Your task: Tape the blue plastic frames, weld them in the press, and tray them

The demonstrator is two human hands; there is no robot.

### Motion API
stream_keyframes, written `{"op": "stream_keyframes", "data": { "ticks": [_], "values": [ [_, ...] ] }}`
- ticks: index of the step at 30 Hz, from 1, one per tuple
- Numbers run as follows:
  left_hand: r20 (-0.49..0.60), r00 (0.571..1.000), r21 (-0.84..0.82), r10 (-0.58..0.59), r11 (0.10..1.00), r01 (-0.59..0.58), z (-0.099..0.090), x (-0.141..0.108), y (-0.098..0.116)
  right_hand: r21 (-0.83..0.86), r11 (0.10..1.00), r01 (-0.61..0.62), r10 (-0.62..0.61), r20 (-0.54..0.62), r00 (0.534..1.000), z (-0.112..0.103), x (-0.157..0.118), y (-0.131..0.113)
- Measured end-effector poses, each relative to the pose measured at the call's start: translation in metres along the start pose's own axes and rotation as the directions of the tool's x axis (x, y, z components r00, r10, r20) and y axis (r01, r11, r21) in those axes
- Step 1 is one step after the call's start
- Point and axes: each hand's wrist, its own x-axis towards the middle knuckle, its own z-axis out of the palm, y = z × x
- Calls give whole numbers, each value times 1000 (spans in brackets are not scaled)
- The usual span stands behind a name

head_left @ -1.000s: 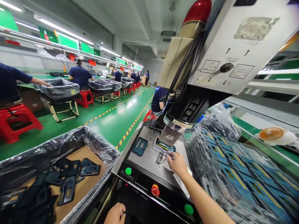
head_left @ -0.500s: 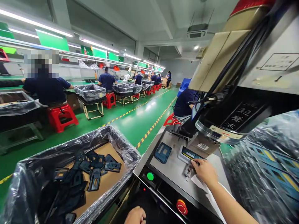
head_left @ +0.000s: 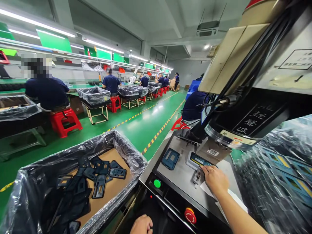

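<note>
A lined bin (head_left: 131, 157) holds dark frames (head_left: 90, 173), left hand (head_left: 142, 225) curled, right hand (head_left: 215, 179) bunched at a panel (head_left: 198, 160), its grip unclear.

Glossy green floor (head_left: 136, 130), red stools (head_left: 65, 122)

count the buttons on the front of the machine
2: the green button at the left and the red button to its right. More may be hidden by the right arm.
</note>
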Motion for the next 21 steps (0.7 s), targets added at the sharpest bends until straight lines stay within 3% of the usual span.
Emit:
{"op": "stream_keyframes", "data": {
  "ticks": [12,17,21],
  "values": [
    [18,999,-17,47,999,-47,1,-3,-13,0,1000,13,-13,-68,998,-6,-1,0],
    [-42,998,-51,48,997,-50,0,-6,-9,12,994,111,-109,-98,989,-12,-3,4],
    [-51,998,-99,23,995,-28,-2,-6,-5,60,967,249,-236,-168,957,-25,-25,-1]
  ]
}}
